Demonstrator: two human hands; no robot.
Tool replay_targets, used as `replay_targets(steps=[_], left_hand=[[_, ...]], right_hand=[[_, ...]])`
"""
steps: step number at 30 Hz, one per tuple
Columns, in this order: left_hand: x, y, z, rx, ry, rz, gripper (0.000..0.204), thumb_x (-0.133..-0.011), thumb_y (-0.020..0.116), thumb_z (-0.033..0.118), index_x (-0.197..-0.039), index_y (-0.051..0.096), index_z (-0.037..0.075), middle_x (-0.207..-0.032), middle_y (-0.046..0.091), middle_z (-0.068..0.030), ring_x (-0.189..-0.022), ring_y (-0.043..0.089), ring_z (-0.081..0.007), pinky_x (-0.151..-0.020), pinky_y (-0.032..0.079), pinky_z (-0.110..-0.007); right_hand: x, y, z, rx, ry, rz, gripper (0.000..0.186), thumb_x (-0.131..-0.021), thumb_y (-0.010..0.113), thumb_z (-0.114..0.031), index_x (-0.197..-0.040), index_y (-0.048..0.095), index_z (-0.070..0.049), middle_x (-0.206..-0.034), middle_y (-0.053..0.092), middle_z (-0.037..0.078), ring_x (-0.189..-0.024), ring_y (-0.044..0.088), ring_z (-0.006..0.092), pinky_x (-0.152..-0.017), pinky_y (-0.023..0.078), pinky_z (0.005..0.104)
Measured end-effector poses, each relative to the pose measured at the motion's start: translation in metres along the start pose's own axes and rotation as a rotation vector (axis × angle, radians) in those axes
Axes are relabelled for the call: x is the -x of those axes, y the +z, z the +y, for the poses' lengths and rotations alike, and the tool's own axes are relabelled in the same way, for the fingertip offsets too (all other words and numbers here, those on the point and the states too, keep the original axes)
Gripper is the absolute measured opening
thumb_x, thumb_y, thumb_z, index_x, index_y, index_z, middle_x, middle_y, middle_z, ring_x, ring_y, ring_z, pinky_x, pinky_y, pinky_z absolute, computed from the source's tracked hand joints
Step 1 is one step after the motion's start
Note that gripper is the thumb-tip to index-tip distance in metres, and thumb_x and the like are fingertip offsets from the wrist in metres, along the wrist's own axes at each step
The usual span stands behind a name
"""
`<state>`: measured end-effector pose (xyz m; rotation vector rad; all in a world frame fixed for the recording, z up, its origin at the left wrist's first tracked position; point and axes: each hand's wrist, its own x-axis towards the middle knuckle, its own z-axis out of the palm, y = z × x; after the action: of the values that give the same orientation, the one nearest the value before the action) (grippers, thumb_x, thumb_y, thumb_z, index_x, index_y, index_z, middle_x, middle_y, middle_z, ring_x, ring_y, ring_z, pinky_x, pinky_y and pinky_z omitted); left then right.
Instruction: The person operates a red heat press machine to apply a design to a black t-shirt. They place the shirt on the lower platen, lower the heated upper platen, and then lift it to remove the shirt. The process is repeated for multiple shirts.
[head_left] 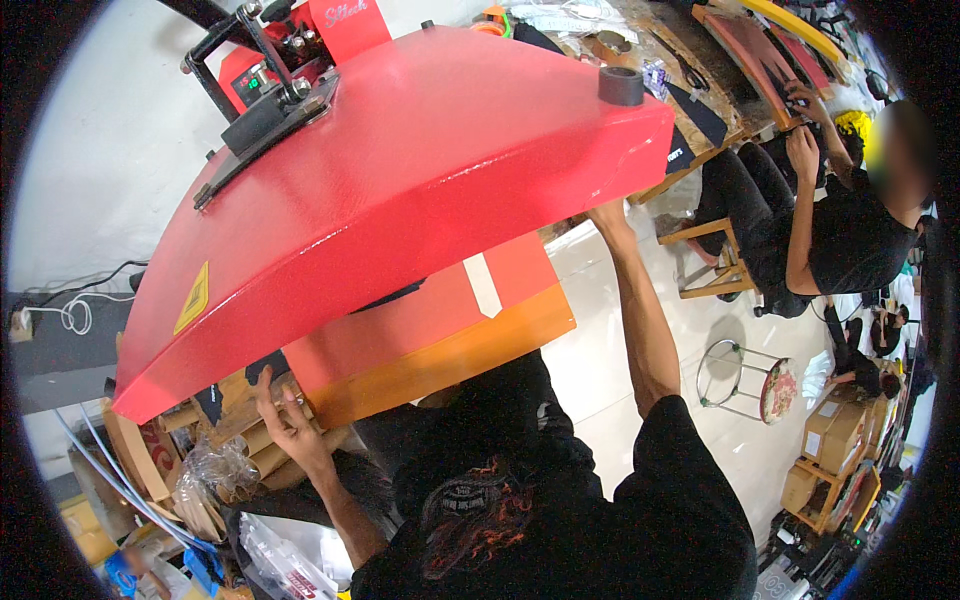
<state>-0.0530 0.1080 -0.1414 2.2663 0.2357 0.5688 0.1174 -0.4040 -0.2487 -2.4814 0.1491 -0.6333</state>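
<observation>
The broad red upper plate of a heat press [400, 170] hangs tilted in front of me, over an orange-red lower board [430, 325]. On that board lie a white strip [483, 287] and a dark cloth piece [392, 297], both partly hidden by the plate. My left hand [290, 428] is at the board's left end, fingers apart, its index fingertip by a dark cloth piece [268, 366]; I see nothing gripped. My right hand [604, 213] reaches beneath the plate's right edge, and its fingers are hidden there.
To the right, a person [850, 230] in black works at another board [755, 60]. A wooden stool [715, 255] and a round metal-legged stool [745, 378] stand on the floor. Cardboard and plastic wrap [215, 470] lie at lower left. Boxes [835, 430] are stacked far right.
</observation>
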Motion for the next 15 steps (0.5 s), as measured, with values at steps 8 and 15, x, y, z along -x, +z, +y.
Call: replay_targets(steps=[8,15], left_hand=[[0.008,0.000,-0.008,-0.001,-0.126,0.005,0.037,-0.104,0.051,0.015,-0.137,0.055,-0.001,-0.139,0.058,-0.0160,-0.131,0.049,-0.0303,-0.113,0.033,-0.043],[0.013,-0.001,-0.013,0.003,-0.061,-0.002,0.037,-0.104,0.052,0.017,-0.136,0.056,-0.001,-0.139,0.057,-0.0168,-0.131,0.049,-0.0321,-0.113,0.033,-0.044]], right_hand=[[-0.019,0.022,-0.004,0.139,0.224,-0.283,0.040,-0.085,0.070,-0.038,-0.105,0.073,-0.003,-0.097,0.073,0.022,-0.099,0.068,0.0415,-0.082,0.052,0.0515],[-0.012,0.034,0.010,0.071,-0.049,-0.046,0.046,-0.085,0.069,-0.031,-0.120,0.066,-0.002,-0.121,0.066,0.024,-0.113,0.061,0.0435,-0.091,0.049,0.0510]])
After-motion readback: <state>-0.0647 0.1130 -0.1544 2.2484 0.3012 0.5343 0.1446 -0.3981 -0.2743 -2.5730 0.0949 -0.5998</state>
